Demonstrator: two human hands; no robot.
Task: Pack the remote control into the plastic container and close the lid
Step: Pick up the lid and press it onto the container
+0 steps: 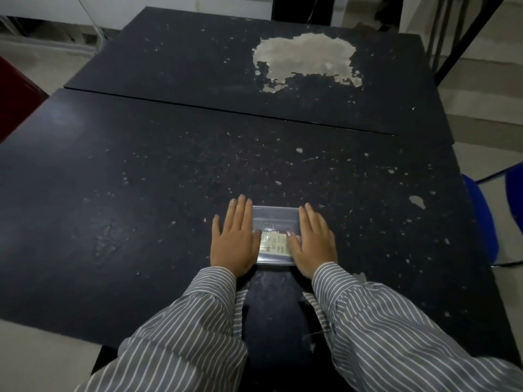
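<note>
Remote control (275,243): inside plastic container (274,222), between our fingers.
Fingers: left hand (235,241), right hand (312,244) flat, released, pressing lid.
Next: we seal edges.

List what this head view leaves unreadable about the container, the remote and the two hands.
- Whether the lid is fully snapped down: the left hand and right hand cover both side edges of the plastic container.
- The remote control: its button markings are too small and dim, and the thumbs hide its ends.
- Each palm's contact or grip: only the hands' backs show.
</note>
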